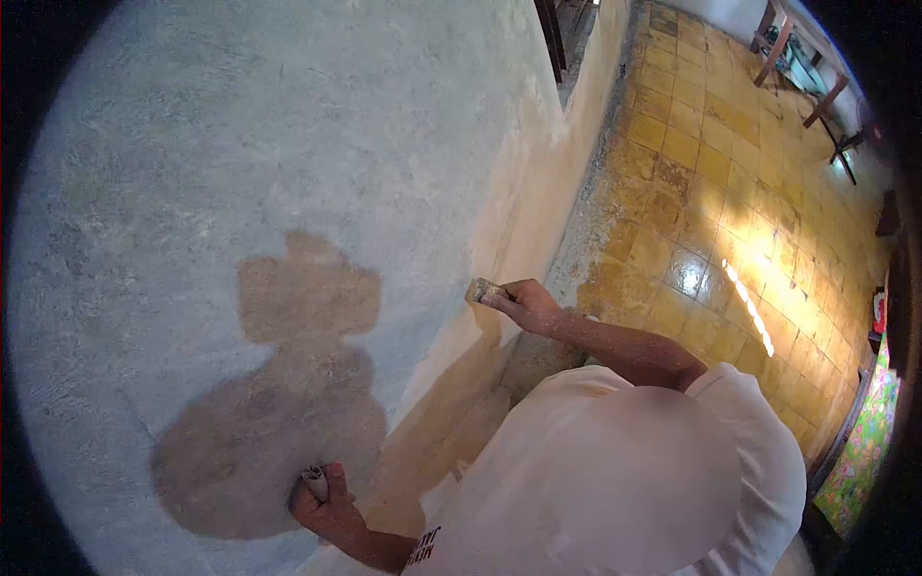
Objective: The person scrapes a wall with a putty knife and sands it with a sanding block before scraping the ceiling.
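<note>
My right hand (526, 305) is closed around a short brush-like tool (490, 290), whose pale end meets the wall where blue-grey paint borders a cream-brown band. Lower left, my left hand (331, 507) has its fingers wrapped round a small, grey, rolled or crumpled item (315, 482); its exact nature is unclear. This hand is in front of the blue-grey wall (221, 182), and whether it touches the surface cannot be told. The cream-brown band (523, 192) runs along the wall's base.
Yellow floor tiles (701, 163) lie beside the wall, with bright sunlight on them. A wooden-legged piece of furniture (816, 38) stands at the top right. Flowered cloth (864, 442) hangs at the right. A dark-framed opening (567, 43) breaks the wall near the top. My shadow falls on the wall.
</note>
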Demonstrator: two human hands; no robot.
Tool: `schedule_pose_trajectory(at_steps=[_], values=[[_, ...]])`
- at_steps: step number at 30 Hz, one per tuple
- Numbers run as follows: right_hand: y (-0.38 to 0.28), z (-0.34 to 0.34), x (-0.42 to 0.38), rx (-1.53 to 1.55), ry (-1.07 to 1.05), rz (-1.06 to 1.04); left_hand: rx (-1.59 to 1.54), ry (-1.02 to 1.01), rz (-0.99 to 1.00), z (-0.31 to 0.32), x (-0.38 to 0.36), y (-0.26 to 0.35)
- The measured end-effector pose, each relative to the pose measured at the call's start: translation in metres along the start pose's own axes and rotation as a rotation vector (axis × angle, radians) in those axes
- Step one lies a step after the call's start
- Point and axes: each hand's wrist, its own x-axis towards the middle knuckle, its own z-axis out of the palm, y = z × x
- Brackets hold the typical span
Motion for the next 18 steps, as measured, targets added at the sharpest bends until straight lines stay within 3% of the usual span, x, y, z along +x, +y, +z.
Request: schedule_pose_trajectory(at_steps=[2,4,8,11,18], values=[[0.016,-0.004,-0.009,-0.006,-0.005,-0.010,-0.003,-0.019,-0.080,0.000,-0.001,0.007],[0.022,-0.011,-0.021,-0.142,-0.093,0.136,0.015,-0.014,-0.068,-0.002,-0.001,0.008],[-0.005,0.004,-0.008,-0.062,-0.021,0.094,0.080,0.053,0.064,0.003,0.001,-0.008],[-0.024,0.003,0.004,0.014,0.029,0.010,0.041,0.026,0.046,0.000,0.001,-0.011],[0.013,-0.010,-0.015,-0.153,-0.059,0.159,0.044,-0.056,-0.014,-0.003,0.001,0.006]])
